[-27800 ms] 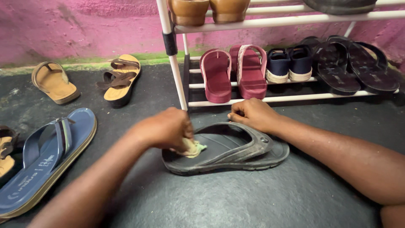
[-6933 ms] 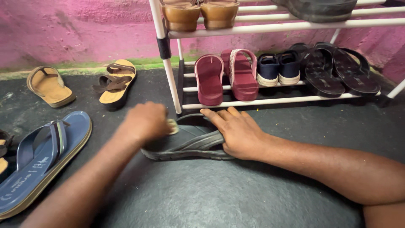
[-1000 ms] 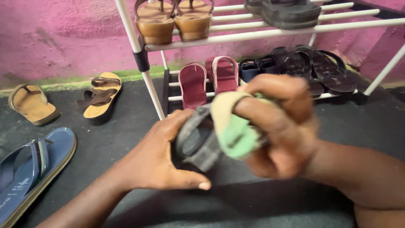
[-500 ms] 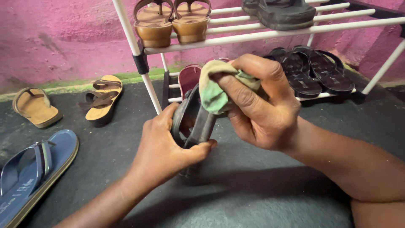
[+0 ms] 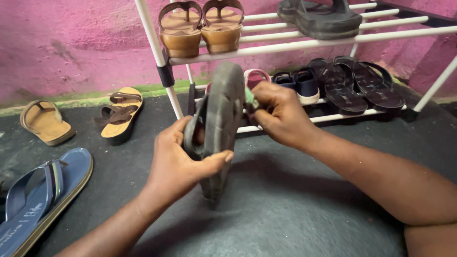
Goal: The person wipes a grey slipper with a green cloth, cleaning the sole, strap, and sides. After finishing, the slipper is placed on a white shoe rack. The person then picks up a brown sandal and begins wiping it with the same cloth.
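My left hand grips a worn grey-black sandal, held upright on its heel end with the sole facing me. My right hand is closed around a green-and-tan cloth pressed against the sandal's right edge; only a small bit of the cloth shows. Both hands are in front of the white shoe rack.
The rack's top shelf holds tan sandals and a dark shoe; the low shelf holds navy shoes and black flip-flops. On the dark floor at left lie a blue flip-flop, a tan sandal and a brown-strapped sandal.
The sandal has turned so its sole faces me and stands taller. My right hand with the cloth dropped from the sandal's top to its right edge.
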